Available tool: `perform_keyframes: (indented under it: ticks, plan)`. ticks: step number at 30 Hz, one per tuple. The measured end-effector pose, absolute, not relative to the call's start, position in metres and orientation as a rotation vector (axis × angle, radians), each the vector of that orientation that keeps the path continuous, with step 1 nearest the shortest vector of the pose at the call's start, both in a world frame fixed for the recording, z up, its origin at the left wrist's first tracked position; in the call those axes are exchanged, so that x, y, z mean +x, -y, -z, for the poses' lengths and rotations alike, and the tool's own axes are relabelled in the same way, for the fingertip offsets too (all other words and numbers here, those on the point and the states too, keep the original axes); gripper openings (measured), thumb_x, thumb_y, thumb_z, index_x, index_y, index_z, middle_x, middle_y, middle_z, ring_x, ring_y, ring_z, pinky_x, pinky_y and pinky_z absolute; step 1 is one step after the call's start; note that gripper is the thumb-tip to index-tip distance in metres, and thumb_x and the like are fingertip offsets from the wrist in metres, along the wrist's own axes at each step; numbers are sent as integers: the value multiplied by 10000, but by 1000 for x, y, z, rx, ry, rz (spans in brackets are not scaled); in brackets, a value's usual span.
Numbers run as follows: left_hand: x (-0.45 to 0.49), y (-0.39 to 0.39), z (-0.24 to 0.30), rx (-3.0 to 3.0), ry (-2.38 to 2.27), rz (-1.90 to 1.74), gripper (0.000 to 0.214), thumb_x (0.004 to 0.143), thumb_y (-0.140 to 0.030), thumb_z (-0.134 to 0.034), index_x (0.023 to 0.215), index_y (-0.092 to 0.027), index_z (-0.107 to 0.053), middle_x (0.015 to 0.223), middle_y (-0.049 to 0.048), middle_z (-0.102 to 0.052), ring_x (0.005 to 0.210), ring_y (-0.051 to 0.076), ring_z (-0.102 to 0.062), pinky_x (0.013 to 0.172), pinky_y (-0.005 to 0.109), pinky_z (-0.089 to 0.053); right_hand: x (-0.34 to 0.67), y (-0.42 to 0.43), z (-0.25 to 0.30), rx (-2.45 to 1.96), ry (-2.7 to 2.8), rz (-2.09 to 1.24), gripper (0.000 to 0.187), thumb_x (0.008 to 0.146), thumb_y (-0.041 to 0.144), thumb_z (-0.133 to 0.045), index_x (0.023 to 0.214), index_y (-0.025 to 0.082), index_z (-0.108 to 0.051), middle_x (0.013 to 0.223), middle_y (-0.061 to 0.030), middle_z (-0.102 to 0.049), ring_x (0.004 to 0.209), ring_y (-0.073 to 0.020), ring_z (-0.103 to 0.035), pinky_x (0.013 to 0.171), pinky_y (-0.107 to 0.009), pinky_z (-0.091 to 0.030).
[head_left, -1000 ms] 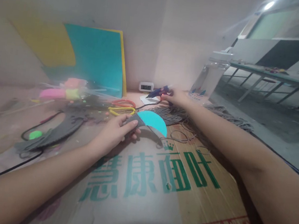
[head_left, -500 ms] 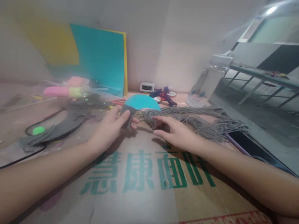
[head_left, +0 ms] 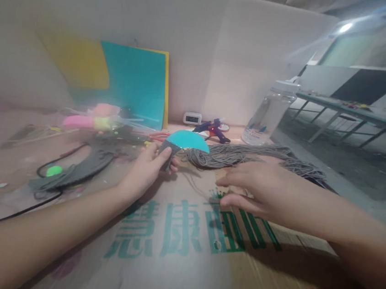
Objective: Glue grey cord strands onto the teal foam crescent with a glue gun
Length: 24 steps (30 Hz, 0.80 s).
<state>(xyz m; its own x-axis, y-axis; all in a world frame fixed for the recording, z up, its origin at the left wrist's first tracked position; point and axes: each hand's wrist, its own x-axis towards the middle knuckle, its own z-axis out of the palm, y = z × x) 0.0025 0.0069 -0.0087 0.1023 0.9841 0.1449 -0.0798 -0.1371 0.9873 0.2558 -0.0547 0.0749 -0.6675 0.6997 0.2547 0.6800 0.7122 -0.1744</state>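
Head view gives me a turquoise piece, one end wrapped in grey cord, held up above the cardboard between thumb and fingers of the left hand. A bundle of grey cord lies just beside it. I see the right hand with thumb and fingers slightly parted; whether it holds a strand, I cannot tell. Half a second ago it was at the bundle; now it is farther right, above green print reading 慧康面叶. Behind, the bottle shows "LOOK"; the clock is too blurred to read.
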Motion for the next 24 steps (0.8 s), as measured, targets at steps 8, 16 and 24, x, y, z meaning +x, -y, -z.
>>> perform_keyframes:
  ticks: [8,16,24]
  plan:
    - [6,4,4,1535,-945,-1202,272,888,-439,-572,943,-182,-497,816,-2,-643,672,124,-640,637,254,-527,216,29,-27,-1291,2306,-752,622,870,355,-592,1437,172,-413,633,20,-601,554,-137,-541,559,-271,-424]
    - [2,10,5,1776,-1137,-1188,226,900,-411,-562,845,-207,-482,697,-32,-636,667,135,-600,656,249,-447,208,34,-33,-1339,2183,-1237,303,935,288,-453,1090,154,-675,658,-8,-626,552,-107,-531,529,-224,-395]
    - [4,13,0,1870,-1292,-1104,235,881,-415,-562,787,-215,-483,642,-47,-595,623,141,-552,611,249,-401,230,53,-69,-1288,2679,-83,217,921,255,-507,821,191,-689,789,-44,-717,699,-161,-620,624,-265,-379]
